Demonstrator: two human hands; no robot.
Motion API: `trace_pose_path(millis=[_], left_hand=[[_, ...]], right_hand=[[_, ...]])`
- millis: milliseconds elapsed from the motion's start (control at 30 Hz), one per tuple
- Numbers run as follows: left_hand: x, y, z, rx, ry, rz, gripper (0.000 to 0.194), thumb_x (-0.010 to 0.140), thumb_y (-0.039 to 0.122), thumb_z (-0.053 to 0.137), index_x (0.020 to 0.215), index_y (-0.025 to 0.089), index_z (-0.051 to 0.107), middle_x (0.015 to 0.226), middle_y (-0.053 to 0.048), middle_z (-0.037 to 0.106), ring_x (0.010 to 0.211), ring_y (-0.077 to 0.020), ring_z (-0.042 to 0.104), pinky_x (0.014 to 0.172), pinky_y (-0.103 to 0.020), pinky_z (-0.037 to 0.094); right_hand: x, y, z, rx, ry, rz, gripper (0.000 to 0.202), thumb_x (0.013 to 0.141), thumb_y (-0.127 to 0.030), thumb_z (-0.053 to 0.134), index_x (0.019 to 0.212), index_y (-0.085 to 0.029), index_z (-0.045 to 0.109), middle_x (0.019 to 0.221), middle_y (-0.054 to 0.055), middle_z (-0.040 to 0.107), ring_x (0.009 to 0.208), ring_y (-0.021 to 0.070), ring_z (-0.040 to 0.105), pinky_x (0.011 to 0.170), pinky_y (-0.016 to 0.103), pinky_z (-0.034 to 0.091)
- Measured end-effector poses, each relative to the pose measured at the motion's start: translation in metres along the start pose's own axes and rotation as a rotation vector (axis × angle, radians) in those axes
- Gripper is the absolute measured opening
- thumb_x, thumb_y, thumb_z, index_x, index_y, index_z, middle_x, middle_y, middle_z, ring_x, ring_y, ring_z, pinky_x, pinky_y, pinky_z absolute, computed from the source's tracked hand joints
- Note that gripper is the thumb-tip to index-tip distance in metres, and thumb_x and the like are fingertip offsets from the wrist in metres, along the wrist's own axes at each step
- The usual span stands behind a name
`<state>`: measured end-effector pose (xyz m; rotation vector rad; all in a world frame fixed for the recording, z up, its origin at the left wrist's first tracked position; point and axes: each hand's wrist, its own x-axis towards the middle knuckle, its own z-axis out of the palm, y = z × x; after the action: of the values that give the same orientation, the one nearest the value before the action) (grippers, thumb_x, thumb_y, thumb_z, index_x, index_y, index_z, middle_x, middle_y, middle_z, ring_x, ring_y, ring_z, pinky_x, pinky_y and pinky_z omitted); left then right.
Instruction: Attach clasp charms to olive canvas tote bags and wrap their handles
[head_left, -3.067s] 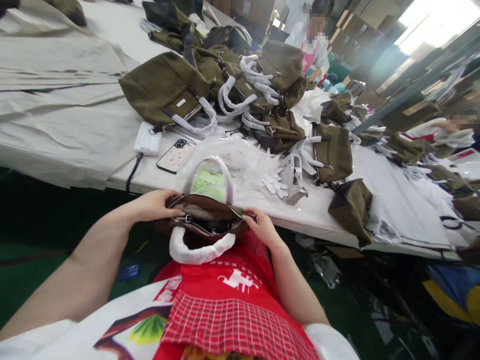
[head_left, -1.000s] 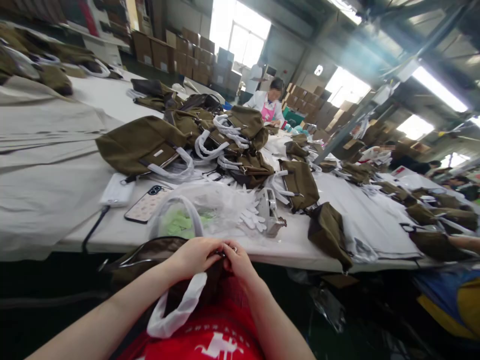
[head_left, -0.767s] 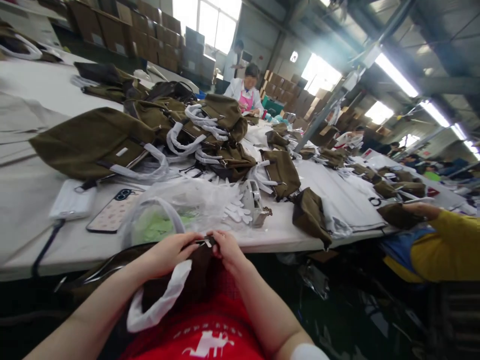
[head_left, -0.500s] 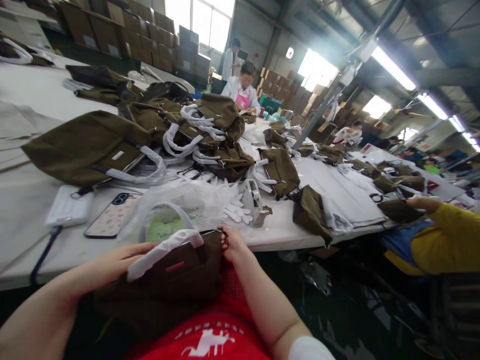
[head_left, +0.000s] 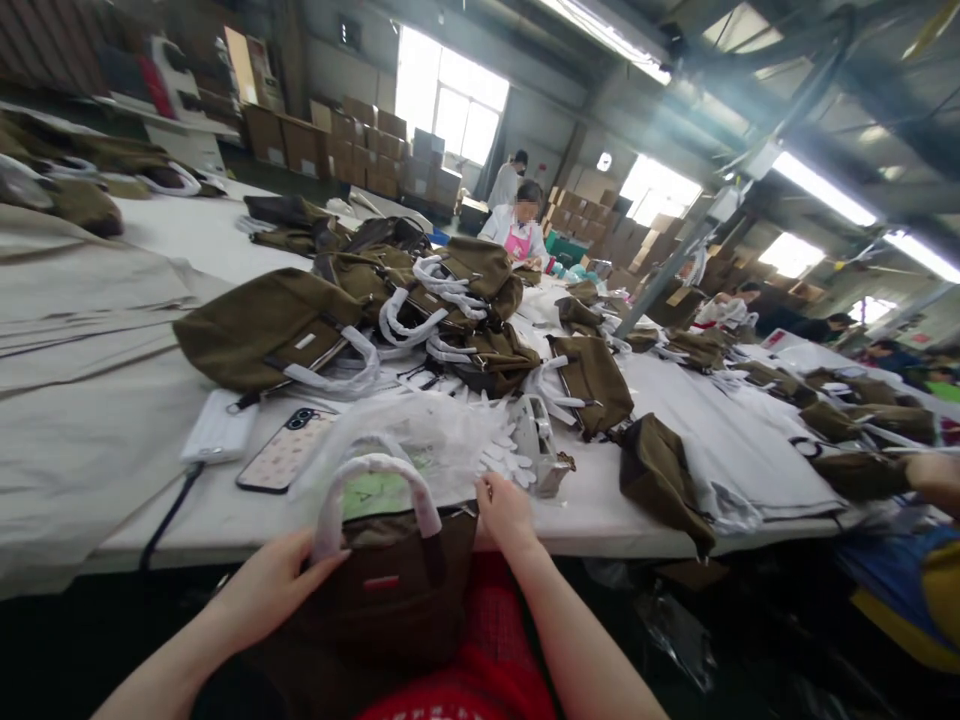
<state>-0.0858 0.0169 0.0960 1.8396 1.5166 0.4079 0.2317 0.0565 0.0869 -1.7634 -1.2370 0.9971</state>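
Observation:
A dark brown bag with a small red label and white-wrapped handles stands at the table's front edge, against my body. My left hand grips its left side near the handle base, thumb on the front. At the bag's upper right corner, by the end of the zip, my right hand is closed on the edge. Just behind the bag lies a clear plastic bag with something green under or in it. A metal tape dispenser stands beyond my right hand.
Olive bags with wrapped handles are heaped mid-table. A phone and a white power bank with a dark cable lie at left. More bags lie right. A co-worker's hand shows at far right; a person works across the table.
The view has swung left and up. The brown bag is more upright, its handle now raised in an arch. My left hand has shifted from behind the handle to the bag's left side.

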Motion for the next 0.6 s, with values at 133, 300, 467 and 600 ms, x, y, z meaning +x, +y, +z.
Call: trace_pose_path(millis=[133,300,467,600], left_hand=[[0.024,0.02,0.012,0.126,0.045,-0.062,0.054,0.091,0.058,0.031,0.084,0.02,0.069,0.089,-0.011,0.076,0.088,-0.0296,0.07,0.077,-0.036,0.051],[0.043,0.019,0.027,0.334,0.111,-0.138,0.054,0.094,0.053,0.029,0.078,0.019,0.068,0.085,-0.016,0.074,0.086,-0.0329,0.07,0.071,-0.038,0.047],[0.046,0.009,0.028,0.208,0.101,-0.094,0.051,0.094,0.053,0.033,0.071,0.022,0.066,0.079,-0.01,0.075,0.08,-0.0277,0.07,0.066,-0.033,0.043],[0.048,0.004,0.028,0.168,0.122,-0.078,0.048,0.094,0.051,0.036,0.07,0.022,0.065,0.077,-0.008,0.075,0.076,-0.0243,0.069,0.065,-0.03,0.041]], right_hand=[[0.033,-0.046,-0.017,-0.516,0.171,-0.526,0.021,0.093,-0.032,0.05,0.09,-0.02,0.067,0.087,0.009,0.067,0.085,0.022,0.059,0.079,0.031,0.039],[0.114,-0.1,0.007,-0.767,0.11,-0.587,0.032,0.099,-0.027,0.038,0.108,-0.017,0.067,0.109,0.011,0.066,0.103,0.021,0.058,0.09,0.027,0.039],[0.184,-0.12,0.066,-0.941,-0.095,-0.523,0.028,0.094,-0.021,0.047,0.113,-0.018,0.068,0.12,0.011,0.064,0.107,0.0214,0.06,0.088,0.026,0.041],[0.208,-0.117,0.103,-1.008,-0.208,-0.478,0.036,0.088,-0.007,0.048,0.117,-0.019,0.067,0.121,0.011,0.065,0.102,0.0204,0.063,0.083,0.025,0.044]])
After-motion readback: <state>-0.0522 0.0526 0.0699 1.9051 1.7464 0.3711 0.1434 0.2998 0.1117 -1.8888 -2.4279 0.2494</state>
